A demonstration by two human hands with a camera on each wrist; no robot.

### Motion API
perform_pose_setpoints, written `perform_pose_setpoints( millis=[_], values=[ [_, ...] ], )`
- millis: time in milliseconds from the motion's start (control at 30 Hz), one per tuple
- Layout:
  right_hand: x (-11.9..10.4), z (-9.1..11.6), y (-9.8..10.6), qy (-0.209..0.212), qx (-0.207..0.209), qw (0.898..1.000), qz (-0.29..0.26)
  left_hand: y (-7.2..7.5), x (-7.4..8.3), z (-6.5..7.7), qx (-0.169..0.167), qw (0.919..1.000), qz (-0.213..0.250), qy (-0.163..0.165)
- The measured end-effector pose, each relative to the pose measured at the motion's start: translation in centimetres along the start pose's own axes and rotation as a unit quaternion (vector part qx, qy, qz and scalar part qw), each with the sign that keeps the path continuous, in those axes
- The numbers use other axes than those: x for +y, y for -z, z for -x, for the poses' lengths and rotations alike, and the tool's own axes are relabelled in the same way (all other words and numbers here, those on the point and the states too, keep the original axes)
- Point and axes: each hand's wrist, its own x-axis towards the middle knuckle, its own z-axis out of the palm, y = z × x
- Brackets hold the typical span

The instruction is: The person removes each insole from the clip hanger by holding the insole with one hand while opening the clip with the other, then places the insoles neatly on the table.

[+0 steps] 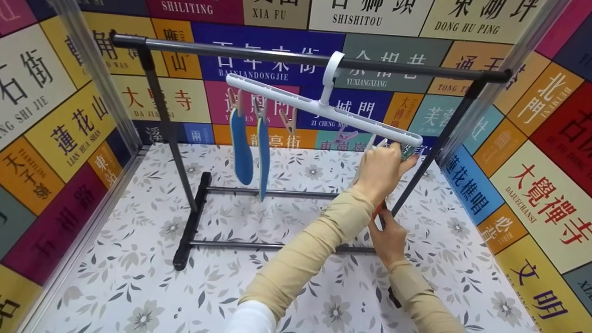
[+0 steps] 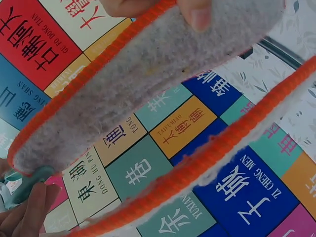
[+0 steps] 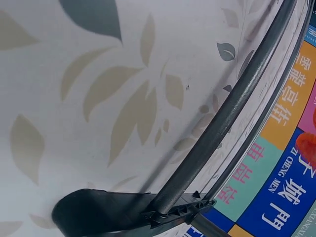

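Observation:
A white hanger (image 1: 323,110) hangs tilted from the rack's top bar, its right end lower. At that end my left hand (image 1: 381,169) pinches a green clothespin (image 2: 30,185), which meets the tip of an orange-edged insole (image 2: 113,94) with a grey fuzzy face. Below it, my right hand (image 1: 388,238) holds the same insole between thumb and fingers. A second orange-edged strip (image 2: 197,165), edge-on like another insole, runs alongside in the left wrist view. Two blue insoles (image 1: 241,148) hang from clothespins near the hanger's left end.
The black metal rack (image 1: 169,138) stands on a floral-patterned surface (image 1: 143,296). Its foot (image 3: 106,210) shows in the right wrist view. A beige clothespin (image 1: 289,121) and a purple clothespin (image 1: 344,135) dangle mid-hanger. Colourful panels with lettering surround three sides.

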Motion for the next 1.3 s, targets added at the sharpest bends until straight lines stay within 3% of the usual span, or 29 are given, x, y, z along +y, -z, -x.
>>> perform_pose_setpoints(
  millis=[433, 800, 967, 1300],
  values=[
    [-0.9, 0.3, 0.0, 0.001, 0.007, 1.0, -0.012, -0.1, -0.3, -0.1, -0.002, 0.9997, 0.026, -0.004],
    [-1.0, 1.0, 0.5, 0.019, 0.038, 0.998, -0.035, 0.3, -0.5, -0.2, -0.014, 0.9982, 0.059, -0.005],
    [-0.8, 1.9, 1.4, 0.032, 0.04, 0.998, -0.021, 0.5, -0.5, -0.2, -0.021, 0.9976, 0.066, -0.001],
    [0.0, 3.0, 4.1, 0.006, 0.029, 0.999, -0.026, 0.2, -0.6, -0.3, -0.008, 0.9983, 0.057, -0.006]
  ],
)
